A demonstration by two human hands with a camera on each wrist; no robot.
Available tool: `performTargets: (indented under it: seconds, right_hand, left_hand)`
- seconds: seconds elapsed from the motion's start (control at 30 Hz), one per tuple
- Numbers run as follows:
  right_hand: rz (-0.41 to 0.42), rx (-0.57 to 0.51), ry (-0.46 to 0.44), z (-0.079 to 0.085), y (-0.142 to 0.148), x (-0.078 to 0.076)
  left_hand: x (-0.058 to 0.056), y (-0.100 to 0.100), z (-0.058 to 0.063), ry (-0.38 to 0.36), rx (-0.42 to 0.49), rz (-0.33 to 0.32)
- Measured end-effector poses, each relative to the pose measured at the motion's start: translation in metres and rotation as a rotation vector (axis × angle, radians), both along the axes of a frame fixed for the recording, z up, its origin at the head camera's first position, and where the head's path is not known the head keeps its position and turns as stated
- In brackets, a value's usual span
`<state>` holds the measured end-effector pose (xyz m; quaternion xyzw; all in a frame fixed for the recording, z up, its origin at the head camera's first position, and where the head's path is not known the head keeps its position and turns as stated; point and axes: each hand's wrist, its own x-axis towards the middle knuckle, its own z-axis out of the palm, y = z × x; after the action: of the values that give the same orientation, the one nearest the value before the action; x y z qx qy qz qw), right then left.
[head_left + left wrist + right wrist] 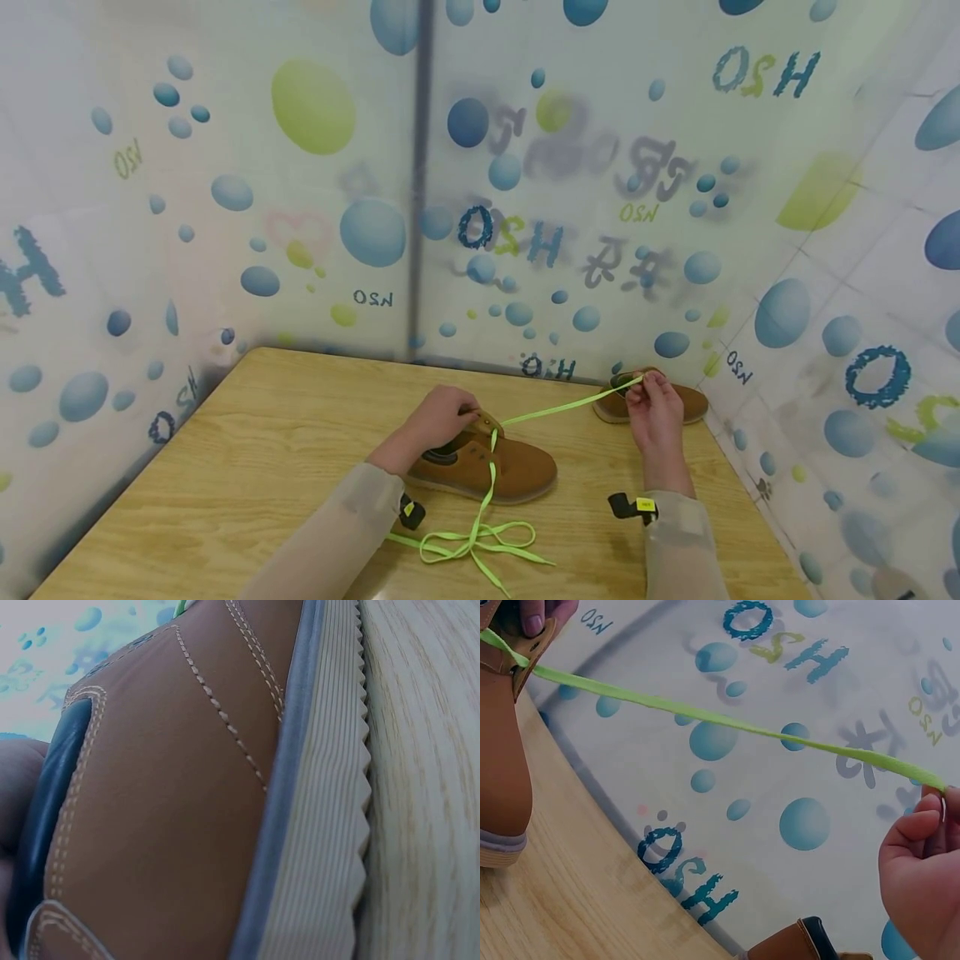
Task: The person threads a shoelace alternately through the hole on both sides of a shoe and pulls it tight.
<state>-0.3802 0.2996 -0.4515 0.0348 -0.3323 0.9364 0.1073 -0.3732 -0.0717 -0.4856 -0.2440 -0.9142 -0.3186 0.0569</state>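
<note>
A brown shoe (525, 471) sits on the table, toe to the right. My left hand (438, 421) pinches its far eyelet flap; in the right wrist view a thumb (534, 619) lies against that flap. A neon green shoelace (566, 408) passes through the shoe's eyelets. To the right and raised, my right hand (656, 417) pinches one part of this lace between thumb and fingers, and the stretch to the shoe is taut. Another strand hangs over the shoe's near side (487, 487). The left wrist view is filled by the shoe's side (165, 787).
A second brown shoe (693, 403) stands at the table's far right, partly behind my right hand. Looped green lace (471, 547) lies on the wooden table (300, 433) near the front; whether it is one lace or two, I cannot tell. A patterned curtain wall (322, 208) borders the table.
</note>
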Motion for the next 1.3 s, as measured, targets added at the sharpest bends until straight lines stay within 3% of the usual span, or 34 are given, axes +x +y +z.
performTargets:
  seconds: [0.6, 0.97, 1.3]
  right_hand:
    - [0.047, 0.191, 0.153, 0.005, -0.011, 0.005]
    - [0.187, 0.313, 0.311, -0.002, -0.018, 0.003]
    - [0.195, 0.494, 0.305, -0.009, -0.027, 0.001]
  left_hand:
    - [0.003, 0.0, 0.003, -0.006, 0.0, 0.002]
    - [0.004, 0.0, 0.003, -0.006, 0.003, 0.001]
    - [0.004, 0.0, 0.003, 0.001, 0.008, 0.0]
